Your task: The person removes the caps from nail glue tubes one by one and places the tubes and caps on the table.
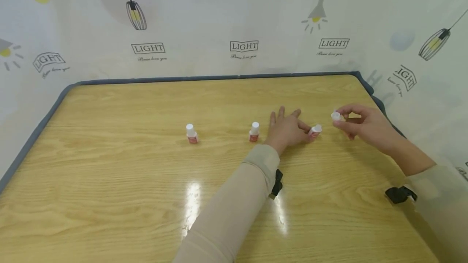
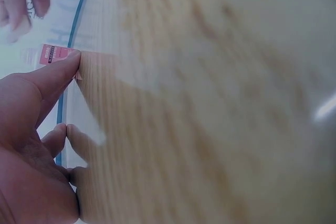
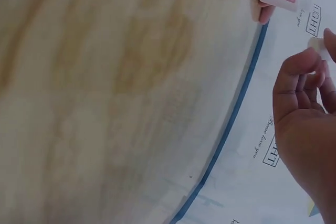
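My left hand (image 1: 287, 130) pinches a small white bottle with a red label (image 1: 315, 131) between thumb and forefinger, its other fingers spread toward the back. The bottle tilts to the right, and its top looks uncapped. Just to its right, my right hand (image 1: 369, 127) holds a small white cap (image 1: 335, 116) by the fingertips, above the table and apart from the bottle. In the left wrist view the red label (image 2: 55, 54) shows beyond the thumb. In the right wrist view the cap (image 3: 318, 47) is partly hidden by the fingers.
Two more white bottles with red labels and white caps stand upright left of my hands, one near (image 1: 254, 132) and one farther off (image 1: 191, 134). The wooden table (image 1: 109, 182) has a dark edging, and a lamp-patterned sheet (image 1: 197, 19) rises behind it.
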Demonstrator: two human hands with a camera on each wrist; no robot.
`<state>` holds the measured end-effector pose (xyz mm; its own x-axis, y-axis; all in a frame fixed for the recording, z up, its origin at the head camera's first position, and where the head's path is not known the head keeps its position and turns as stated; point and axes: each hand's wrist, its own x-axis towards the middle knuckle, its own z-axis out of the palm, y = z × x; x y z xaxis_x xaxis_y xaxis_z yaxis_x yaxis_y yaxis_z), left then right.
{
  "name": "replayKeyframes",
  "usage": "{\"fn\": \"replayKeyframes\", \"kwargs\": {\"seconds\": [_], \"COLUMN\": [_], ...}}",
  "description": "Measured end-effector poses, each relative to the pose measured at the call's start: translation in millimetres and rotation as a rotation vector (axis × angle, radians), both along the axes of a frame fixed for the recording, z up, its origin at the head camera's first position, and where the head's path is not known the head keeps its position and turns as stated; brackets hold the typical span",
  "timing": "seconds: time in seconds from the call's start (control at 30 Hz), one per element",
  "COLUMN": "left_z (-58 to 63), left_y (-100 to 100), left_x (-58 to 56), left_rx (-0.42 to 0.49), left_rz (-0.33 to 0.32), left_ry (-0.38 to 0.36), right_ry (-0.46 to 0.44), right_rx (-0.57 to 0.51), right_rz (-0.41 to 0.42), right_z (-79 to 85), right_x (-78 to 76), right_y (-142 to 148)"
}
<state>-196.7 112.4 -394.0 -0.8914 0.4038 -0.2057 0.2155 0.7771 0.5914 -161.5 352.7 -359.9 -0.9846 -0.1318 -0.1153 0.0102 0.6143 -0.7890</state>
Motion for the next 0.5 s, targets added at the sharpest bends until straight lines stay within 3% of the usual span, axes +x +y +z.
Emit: {"fn": "replayKeyframes", "kwargs": {"seconds": [0.23, 0.4, 0.5], "left_z": [0.2, 0.0, -6.7], "left_y": [0, 0, 3], "left_x": [-0.8, -1.6, -8.1], "left_rx": [-0.015, -0.006, -0.001], "left_rz": [-0.005, -0.010, -0.010], "left_ry": [0.011, -0.008, -0.031], "right_ry": [-0.069, -0.117, -0.116], "right_rx": [0.165, 0.200, 0.221], "right_rz": [0.129, 0.183, 0.202], "right_z": [-12.1, -16.6, -16.7], "right_x": [-5.2, -5.7, -5.6], "right_y": [-3, -5, -7]}}
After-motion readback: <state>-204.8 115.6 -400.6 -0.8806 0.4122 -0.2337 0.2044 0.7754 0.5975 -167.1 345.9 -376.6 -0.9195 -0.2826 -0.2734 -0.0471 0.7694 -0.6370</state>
